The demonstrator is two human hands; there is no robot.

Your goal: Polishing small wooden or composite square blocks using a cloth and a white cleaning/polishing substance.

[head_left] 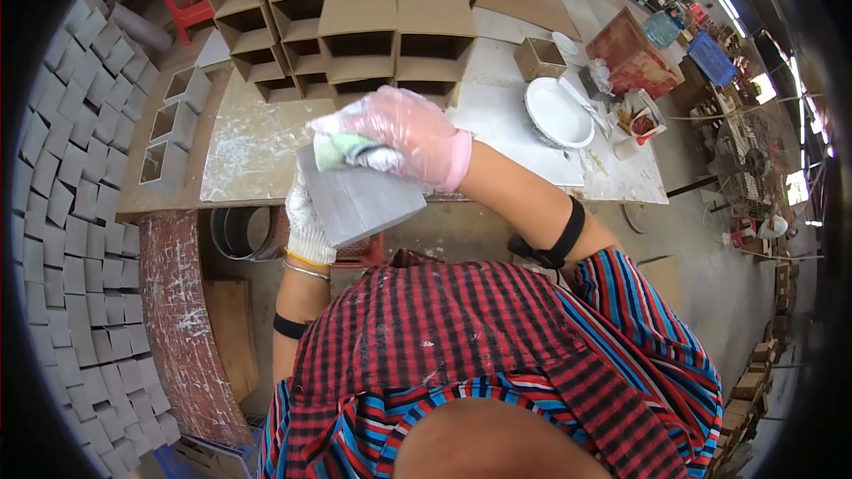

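Note:
A grey box is held tilted over the table's near edge. My left hand, in a white knitted glove, grips its left side, with the fingers partly hidden behind it. Across the box's upper edge lies my right hand, in a clear plastic glove with a pink cuff. Its fingers are closed on a bunched green and white rag, which touches the box. White smears mark the plastic glove at the fingertips.
Open brown cardboard boxes are stacked at the table's back. Several grey boxes stand at its left. A white basin and a small bucket are on the right. Many grey boxes are piled at far left.

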